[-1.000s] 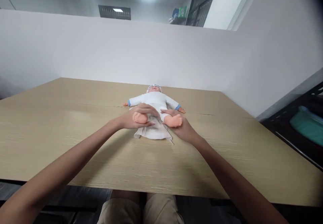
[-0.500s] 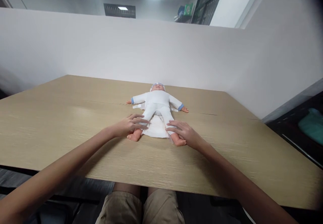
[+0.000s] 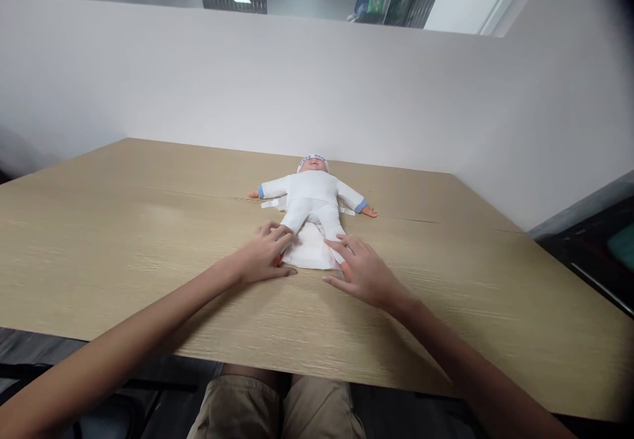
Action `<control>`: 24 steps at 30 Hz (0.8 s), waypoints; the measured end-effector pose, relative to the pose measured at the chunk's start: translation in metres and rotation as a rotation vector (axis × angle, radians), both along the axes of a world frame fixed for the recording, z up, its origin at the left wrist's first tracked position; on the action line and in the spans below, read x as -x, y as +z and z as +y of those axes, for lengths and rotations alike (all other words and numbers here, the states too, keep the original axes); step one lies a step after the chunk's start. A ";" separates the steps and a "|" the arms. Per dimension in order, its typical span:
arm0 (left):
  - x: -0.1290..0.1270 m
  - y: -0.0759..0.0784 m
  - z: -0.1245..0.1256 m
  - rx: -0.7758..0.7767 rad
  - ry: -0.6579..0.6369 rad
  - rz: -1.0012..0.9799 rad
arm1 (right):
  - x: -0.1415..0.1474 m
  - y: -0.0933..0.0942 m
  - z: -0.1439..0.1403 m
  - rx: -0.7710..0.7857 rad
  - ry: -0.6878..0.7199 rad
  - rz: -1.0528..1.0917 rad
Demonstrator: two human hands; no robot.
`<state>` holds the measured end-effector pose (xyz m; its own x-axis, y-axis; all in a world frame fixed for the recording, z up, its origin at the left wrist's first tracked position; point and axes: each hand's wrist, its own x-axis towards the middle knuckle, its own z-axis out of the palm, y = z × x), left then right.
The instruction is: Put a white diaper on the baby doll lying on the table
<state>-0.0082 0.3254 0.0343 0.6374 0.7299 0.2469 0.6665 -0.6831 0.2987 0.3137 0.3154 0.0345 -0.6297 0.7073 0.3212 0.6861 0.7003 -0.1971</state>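
A baby doll in a white suit with blue cuffs and a printed cap lies on its back, arms spread, head away from me. Under its hips and between its legs is a spread white diaper, with side tabs showing at both sides of the waist. My left hand lies over the doll's lower leg on the left, fingers bent and thumb apart near the diaper's front corner. Over the other lower leg rests my right hand, fingers apart, thumb near the diaper's near edge. The hands mostly cover the doll's feet.
The doll lies on a wide wooden table with a seam across it. A white wall stands behind the table, with a window above. At the right is a dark object. My knees are below the table's front edge.
Both hands have shifted toward the doll's feet, covering them, and the thumbs now reach inward toward the diaper's near edge. The camera view has tilted slightly down.
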 end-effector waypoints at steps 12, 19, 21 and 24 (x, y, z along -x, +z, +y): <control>-0.013 0.012 0.027 -0.017 0.115 -0.165 | 0.014 0.002 0.029 -0.040 -0.188 0.102; -0.021 0.046 0.113 0.107 0.220 -0.370 | 0.025 0.031 0.109 -0.052 -0.175 0.405; -0.024 0.048 0.142 0.214 0.219 -0.479 | 0.028 0.033 0.140 0.028 -0.238 0.460; -0.028 0.044 0.180 0.380 0.208 -0.642 | 0.032 0.026 0.188 0.274 -0.356 0.576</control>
<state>0.0202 0.5050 0.0778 0.2942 0.9276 0.2304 0.3874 -0.3361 0.8584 0.2815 0.5030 0.0606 -0.1311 0.9403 0.3140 0.5980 0.3276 -0.7315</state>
